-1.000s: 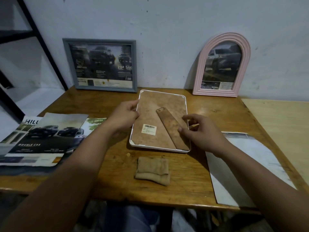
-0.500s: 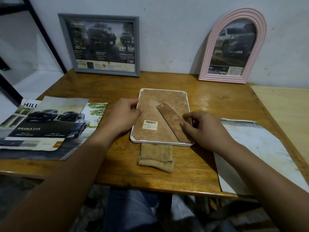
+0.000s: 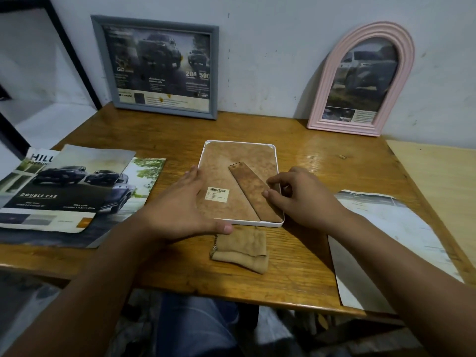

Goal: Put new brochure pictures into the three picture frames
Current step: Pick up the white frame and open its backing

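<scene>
A white picture frame lies face down in the middle of the wooden table, with its brown backing and folded stand showing. My left hand covers its lower left corner, fingers along the left edge and thumb at the bottom edge. My right hand holds the right edge, thumb and forefinger touching the stand. A grey frame and a pink arched frame lean on the wall, each holding a truck picture. Car brochures lie at the left.
A folded tan cloth lies just in front of the white frame. A large pale sheet hangs over the table's front right edge. A lighter wooden surface adjoins on the right, and a black shelf post stands at the back left.
My left hand has slid from the frame's left edge down to its lower left corner, thumb now on the bottom edge. My right hand has stayed at the right edge. The camera has shifted.
</scene>
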